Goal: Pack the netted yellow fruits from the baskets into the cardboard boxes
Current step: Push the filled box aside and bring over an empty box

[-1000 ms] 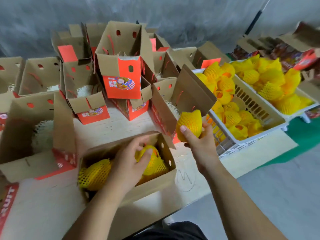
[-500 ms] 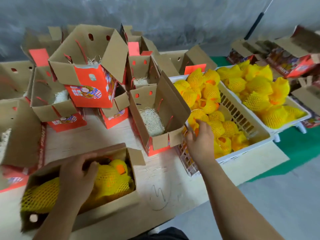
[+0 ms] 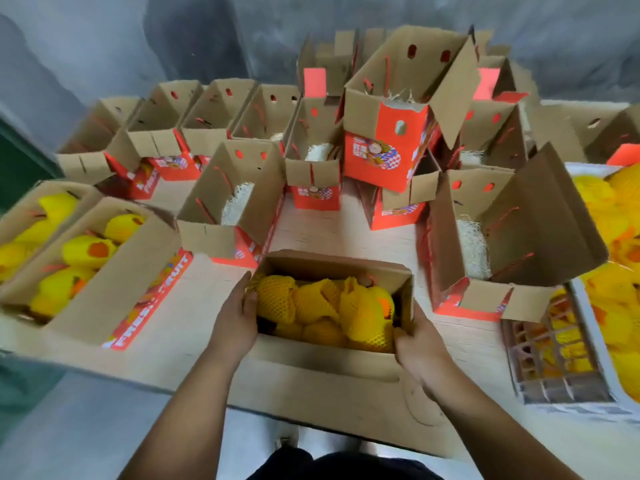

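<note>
An open cardboard box (image 3: 332,266) sits at the table's near edge, filled with several netted yellow fruits (image 3: 322,308). My left hand (image 3: 235,320) lies against the box's left end, fingers straight along the side, touching a fruit. My right hand (image 3: 420,344) grips the box's right front corner. A white basket (image 3: 557,386) of netted yellow fruits (image 3: 609,258) stands at the far right. Two filled boxes (image 3: 114,296) lie at the left.
Many open, empty red-and-brown boxes (image 3: 388,147) with straw lining crowd the back of the table; one (image 3: 519,223) stands just right of the box I hold, another (image 3: 235,202) to its upper left. The table's near edge (image 3: 311,407) runs below my hands.
The view has swung left. My right hand left the basket and came to the box's right corner. My left hand moved from inside the box to its left end.
</note>
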### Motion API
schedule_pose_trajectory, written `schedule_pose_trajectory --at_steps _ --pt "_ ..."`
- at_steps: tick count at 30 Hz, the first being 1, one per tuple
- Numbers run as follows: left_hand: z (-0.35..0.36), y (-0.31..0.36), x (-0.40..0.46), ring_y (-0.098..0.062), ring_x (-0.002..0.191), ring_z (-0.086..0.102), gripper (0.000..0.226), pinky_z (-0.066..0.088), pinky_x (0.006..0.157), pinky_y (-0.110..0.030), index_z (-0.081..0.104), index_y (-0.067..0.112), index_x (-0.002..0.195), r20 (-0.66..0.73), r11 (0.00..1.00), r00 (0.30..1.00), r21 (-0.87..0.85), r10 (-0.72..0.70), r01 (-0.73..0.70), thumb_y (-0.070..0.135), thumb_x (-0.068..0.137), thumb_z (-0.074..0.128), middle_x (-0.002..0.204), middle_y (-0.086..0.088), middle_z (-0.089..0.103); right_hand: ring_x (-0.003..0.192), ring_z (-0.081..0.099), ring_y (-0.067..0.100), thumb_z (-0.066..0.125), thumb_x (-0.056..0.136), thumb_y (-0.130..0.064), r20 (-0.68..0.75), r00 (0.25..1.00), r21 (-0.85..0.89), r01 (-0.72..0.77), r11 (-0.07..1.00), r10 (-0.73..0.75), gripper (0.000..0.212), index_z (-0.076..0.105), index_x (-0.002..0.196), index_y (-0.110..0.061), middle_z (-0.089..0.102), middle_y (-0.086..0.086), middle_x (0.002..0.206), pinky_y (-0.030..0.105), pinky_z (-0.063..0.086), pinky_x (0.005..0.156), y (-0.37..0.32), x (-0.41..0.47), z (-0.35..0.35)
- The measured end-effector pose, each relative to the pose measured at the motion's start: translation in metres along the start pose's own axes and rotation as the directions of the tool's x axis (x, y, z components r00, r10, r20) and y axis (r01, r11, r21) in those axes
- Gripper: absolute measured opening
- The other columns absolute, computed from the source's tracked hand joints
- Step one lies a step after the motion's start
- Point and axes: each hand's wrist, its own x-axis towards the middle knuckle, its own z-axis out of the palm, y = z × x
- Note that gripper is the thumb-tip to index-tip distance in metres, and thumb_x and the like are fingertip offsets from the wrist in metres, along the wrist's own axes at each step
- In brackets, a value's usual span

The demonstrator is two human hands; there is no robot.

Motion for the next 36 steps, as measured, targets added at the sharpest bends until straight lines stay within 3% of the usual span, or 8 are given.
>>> schedule_pose_trajectory --at_steps 4,7,14,17,21,27,32,36 --pt "-0.022 -0.010 0.002 -0.013 0.134 0.053 0.047 0.040 0.116 -0.030 0.048 0.034 0.153 0.147 0.998 0.987 -0.031 -0.056 0.062 0.017 0.110 0.043 0.145 0.011 0.058 0.112 0.066 0.024 0.051 0.098 -0.013 -0.056 0.997 0.030 0.055 0.998 -0.053 0.044 0.060 0.134 -0.036 0.072 -0.005 0.121 0.045 0.052 0.100 -0.007 0.000 0.005" --pt "-0.057 -0.022 -0.002 0.008 0.108 0.066 0.055 0.054 0.085 -0.010 0.062 0.055 0.125 0.211 0.992 0.977 -0.119 -0.011 0.037 0.005 0.103 0.054 0.112 0.033 0.071 0.107 0.069 0.018 0.050 0.105 -0.027 -0.073 0.992 0.084 0.107 0.991 -0.101 0.029 0.067 0.125 -0.039 0.074 -0.010 0.116 0.048 0.055 0.098 -0.028 -0.005 0.014" --pt "-0.152 -0.013 -0.010 0.015 0.105 0.064 0.074 0.055 0.078 -0.010 0.057 0.080 0.105 0.223 0.967 0.965 -0.241 0.141 -0.085 0.007 0.095 0.063 0.106 0.041 0.068 0.082 0.069 0.021 0.062 0.095 -0.011 -0.220 0.969 0.172 0.148 0.974 -0.109 0.039 0.077 0.094 -0.047 0.076 -0.014 0.082 0.040 0.056 0.070 -0.106 -0.029 0.034" --pt "-0.214 -0.002 -0.004 0.008 0.101 0.066 0.051 0.052 0.071 -0.005 0.057 0.067 0.112 0.087 0.963 0.971 -0.176 0.224 -0.206 0.019 0.094 0.061 0.102 0.033 0.070 0.076 0.071 0.032 0.063 0.077 -0.015 -0.165 0.970 0.180 0.206 0.962 -0.177 0.035 0.077 0.103 -0.034 0.079 -0.001 0.087 0.062 0.058 0.066 -0.155 -0.036 0.049" --pt "-0.286 0.002 -0.001 -0.002 0.073 0.067 0.028 0.052 0.057 -0.016 0.065 0.042 0.107 -0.088 0.953 0.966 -0.162 0.245 -0.256 0.023 0.091 0.053 0.083 0.010 0.072 0.078 0.072 0.032 0.064 0.085 -0.009 -0.147 0.957 0.109 0.267 0.957 -0.250 0.036 0.076 0.096 -0.040 0.077 -0.009 0.081 0.042 0.056 0.064 -0.227 -0.034 0.070" --pt "-0.388 -0.009 0.018 -0.009 0.061 0.058 0.058 0.051 0.054 -0.029 0.072 0.055 0.110 -0.255 0.913 0.932 -0.252 0.258 -0.321 0.006 0.087 0.051 0.079 -0.002 0.076 0.070 0.071 0.021 0.053 0.089 0.005 -0.016 0.898 0.075 0.439 0.895 -0.439 0.052 0.077 0.099 -0.040 0.078 -0.004 0.086 0.035 0.056 0.055 -0.354 -0.038 0.123" --pt "-0.487 -0.040 0.090 -0.011 0.068 0.069 0.050 0.057 0.061 -0.022 0.077 0.024 0.115 -0.395 0.942 0.910 -0.241 0.125 -0.234 -0.010 0.088 0.053 0.087 0.001 0.080 0.082 0.073 0.038 0.049 0.086 0.008 0.167 0.863 0.137 0.459 0.878 -0.477 0.070 0.058 0.124 -0.050 0.074 0.012 0.099 0.065 0.060 0.063 -0.431 -0.049 0.206" --pt "-0.528 -0.081 0.156 -0.018 0.097 0.070 0.041 0.056 0.092 -0.031 0.074 0.020 0.125 -0.352 0.993 0.936 -0.119 -0.018 -0.026 -0.002 0.094 0.058 0.113 -0.009 0.076 0.099 0.066 0.042 0.051 0.088 -0.003 0.280 0.859 -0.013 0.450 0.893 -0.429 0.084 0.021 0.153 -0.047 0.063 0.013 0.123 0.062 0.059 0.082 -0.443 -0.053 0.290"
